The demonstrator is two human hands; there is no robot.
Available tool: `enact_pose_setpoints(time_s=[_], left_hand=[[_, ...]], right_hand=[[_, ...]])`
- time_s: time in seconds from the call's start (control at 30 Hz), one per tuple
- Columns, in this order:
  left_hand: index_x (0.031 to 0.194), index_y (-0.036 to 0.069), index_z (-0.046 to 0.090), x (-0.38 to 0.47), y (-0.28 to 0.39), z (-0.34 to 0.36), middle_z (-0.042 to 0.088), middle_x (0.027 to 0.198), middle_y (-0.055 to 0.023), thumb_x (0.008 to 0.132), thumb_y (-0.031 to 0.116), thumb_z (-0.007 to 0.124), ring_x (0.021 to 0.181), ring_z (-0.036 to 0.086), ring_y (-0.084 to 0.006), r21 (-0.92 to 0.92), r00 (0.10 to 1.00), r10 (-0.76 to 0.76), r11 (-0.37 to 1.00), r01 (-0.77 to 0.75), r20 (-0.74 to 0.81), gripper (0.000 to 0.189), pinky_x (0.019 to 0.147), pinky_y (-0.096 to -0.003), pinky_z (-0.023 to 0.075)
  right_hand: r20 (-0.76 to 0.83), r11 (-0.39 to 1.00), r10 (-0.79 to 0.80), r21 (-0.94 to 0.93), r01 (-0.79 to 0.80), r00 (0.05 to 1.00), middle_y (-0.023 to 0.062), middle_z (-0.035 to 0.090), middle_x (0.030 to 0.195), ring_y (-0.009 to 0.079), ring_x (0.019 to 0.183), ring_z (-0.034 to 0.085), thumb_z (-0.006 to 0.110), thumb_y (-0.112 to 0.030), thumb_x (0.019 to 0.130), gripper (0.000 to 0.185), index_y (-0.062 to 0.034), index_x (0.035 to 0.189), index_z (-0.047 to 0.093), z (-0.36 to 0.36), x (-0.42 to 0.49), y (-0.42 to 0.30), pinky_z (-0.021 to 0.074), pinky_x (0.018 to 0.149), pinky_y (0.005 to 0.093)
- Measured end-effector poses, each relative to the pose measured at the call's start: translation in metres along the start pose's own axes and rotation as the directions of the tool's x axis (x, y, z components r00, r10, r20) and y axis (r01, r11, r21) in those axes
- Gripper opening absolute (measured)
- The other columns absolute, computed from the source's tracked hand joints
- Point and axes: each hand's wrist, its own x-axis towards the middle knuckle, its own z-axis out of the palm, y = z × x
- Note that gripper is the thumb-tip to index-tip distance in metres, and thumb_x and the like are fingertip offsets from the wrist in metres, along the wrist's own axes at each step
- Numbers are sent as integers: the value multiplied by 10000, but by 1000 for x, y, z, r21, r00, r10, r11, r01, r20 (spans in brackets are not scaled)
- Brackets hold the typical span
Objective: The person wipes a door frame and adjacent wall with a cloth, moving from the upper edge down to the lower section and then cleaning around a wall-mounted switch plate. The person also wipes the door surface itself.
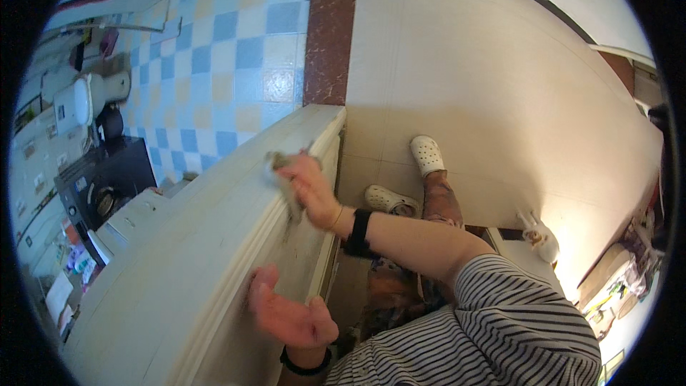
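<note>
A white door frame [214, 225] with long moulded edges runs up from the lower left. My right hand [311, 187], with a black band on its wrist, is at the moulding higher up. Blurred in its fingers is a greyish cloth-like item [293, 203], which lies against the frame; its exact kind cannot be told. Lower down, my left hand [292, 313] is beside the moulding with bent fingers and nothing visible in it. Whether it touches the frame is unclear.
A dark red stone threshold [331, 32] divides the checkered bathroom floor from beige flooring. A toilet [88, 99] and black washing machine [107, 193] stand at left. My white clogs [427, 154] are on the floor; a small white animal-like shape [544, 241] is at right.
</note>
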Motion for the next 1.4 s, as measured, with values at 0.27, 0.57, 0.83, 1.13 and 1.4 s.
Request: enact_pose_setpoints(time_s=[0.27,0.57,0.83,1.13,1.4], left_hand=[[1372,-52,345,-3,-15,30,411,1396,-278,824,172,559,1317,396,-389,87,999,18,996,-22,43,630,1142,-513,272],[1206,-52,502,22,18,22,529,1264,-230,828,68,639,1175,509,-366,-54,964,-247,966,254,101,420,1037,-457,399],[991,17,524,26,30,11,536,967,-140,829,28,642,866,516,-286,-222,970,-240,945,241,33,200,814,-382,432],[939,33,597,19,4,35,600,990,-146,806,-8,636,891,556,-288,-159,960,-189,962,224,209,144,785,-374,468],[909,21,623,24,-36,122,611,1035,-154,787,-29,645,926,582,-297,-201,931,-258,928,313,257,134,807,-378,495]], right_hand=[[-13,792,592,-177,-585,806,230,579,1224,406,1176,511,360,-239,1010,387,-23,1224,597,-49,14,188,369,1074,435],[78,717,688,-224,-660,721,307,406,1442,434,1384,346,376,-224,1034,403,-14,1345,524,-3,10,-22,289,1155,434],[349,742,631,-531,-409,693,346,177,1543,537,1392,256,398,-259,1025,446,-115,1447,410,-15,12,-71,355,1121,482],[78,29,996,267,-963,52,119,399,1471,295,1273,492,256,-380,1042,537,-142,1524,245,-37,25,90,442,1033,501],[-2,166,985,-207,-964,170,247,548,1297,384,1120,587,322,-273,985,514,-47,1444,372,-79,47,261,487,927,488]])
